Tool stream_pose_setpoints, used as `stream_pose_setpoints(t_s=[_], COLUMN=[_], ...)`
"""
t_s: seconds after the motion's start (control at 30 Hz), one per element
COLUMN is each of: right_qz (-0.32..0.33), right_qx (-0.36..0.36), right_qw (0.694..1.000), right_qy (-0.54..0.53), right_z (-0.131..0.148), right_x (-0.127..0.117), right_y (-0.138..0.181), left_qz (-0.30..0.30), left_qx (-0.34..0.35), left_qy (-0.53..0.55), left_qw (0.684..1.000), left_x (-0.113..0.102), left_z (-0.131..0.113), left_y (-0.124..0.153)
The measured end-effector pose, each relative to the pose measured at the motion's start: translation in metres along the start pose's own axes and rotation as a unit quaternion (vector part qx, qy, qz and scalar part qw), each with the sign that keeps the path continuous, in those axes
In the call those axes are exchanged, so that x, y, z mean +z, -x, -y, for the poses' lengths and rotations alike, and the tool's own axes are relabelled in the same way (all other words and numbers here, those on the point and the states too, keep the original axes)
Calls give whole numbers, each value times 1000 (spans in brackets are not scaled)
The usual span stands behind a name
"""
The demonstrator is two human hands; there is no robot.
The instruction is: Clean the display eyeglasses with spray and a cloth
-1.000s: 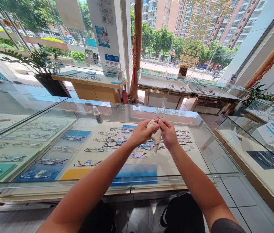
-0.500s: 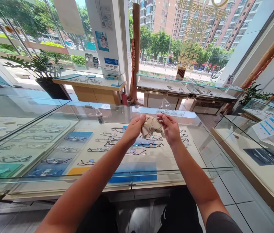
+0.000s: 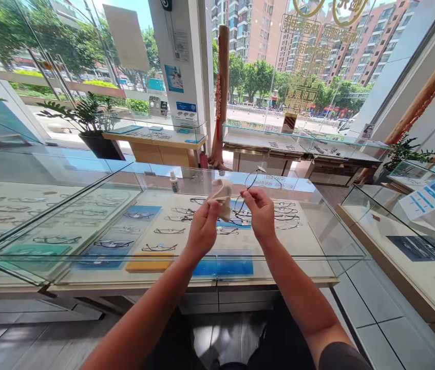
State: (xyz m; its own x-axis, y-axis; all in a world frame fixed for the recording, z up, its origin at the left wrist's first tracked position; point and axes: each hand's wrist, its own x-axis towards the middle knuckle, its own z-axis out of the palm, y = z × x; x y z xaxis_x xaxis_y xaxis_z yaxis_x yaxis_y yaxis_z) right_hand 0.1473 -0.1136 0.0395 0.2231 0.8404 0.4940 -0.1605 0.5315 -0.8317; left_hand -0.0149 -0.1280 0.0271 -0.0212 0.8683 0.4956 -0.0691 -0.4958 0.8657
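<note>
- Eyeglasses [image 3: 251, 181]: up in the air above the glass tabletop [image 3: 302, 244], just right of the centre of the picture, pinched between thumb and fingertips of the right hand [image 3: 261, 213]; exact part gripped hard to tell.
- Left hand [image 3: 204, 226], near the centre of the picture: clasping a bunched pale cloth [image 3: 223, 199] between thumb and fingers, just beside the eyeglasses, seemingly apart from them.
- Likely to slip or twist out of so small a hold, after any sudden tug or loosened pinch; then apt to drop onto the hard tabletop and scratch or chip.
- Could bend at the thin rim or bridge under uneven pressure, being gripped at one spot only, with no support from the left hand.
- Could smudge on the lenses through fingertips straying inward, off the rim.
- Might catch a loose fold of the cloth on the slender parts, through careless contact.
- Perhaps possible to knock over the small bottle [image 3: 174, 182], upright left of centre and beyond the left hand, by a wide sweep.
</note>
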Motion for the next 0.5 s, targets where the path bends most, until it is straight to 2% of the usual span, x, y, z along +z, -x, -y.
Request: stream_pose_setpoints(t_s=[0.1,0.23,0.4,0.5], right_qz=[-26,-66,-106,-118], right_qx=[-13,-24,-32,-29], right_qw=[999,996,992,991], right_qy=[32,54,53,54], right_z=[4,8,10,9], right_x=[18,30,29,24], right_y=[21,36,34,25], left_qz=[52,42,41,45], left_qx=[51,89,103,88], left_qy=[-80,-116,-145,-152], left_qw=[994,988,983,983], left_x=[17,25,20,9], left_z=[-4,-5,-5,-9], left_y=[28,45,53,54])
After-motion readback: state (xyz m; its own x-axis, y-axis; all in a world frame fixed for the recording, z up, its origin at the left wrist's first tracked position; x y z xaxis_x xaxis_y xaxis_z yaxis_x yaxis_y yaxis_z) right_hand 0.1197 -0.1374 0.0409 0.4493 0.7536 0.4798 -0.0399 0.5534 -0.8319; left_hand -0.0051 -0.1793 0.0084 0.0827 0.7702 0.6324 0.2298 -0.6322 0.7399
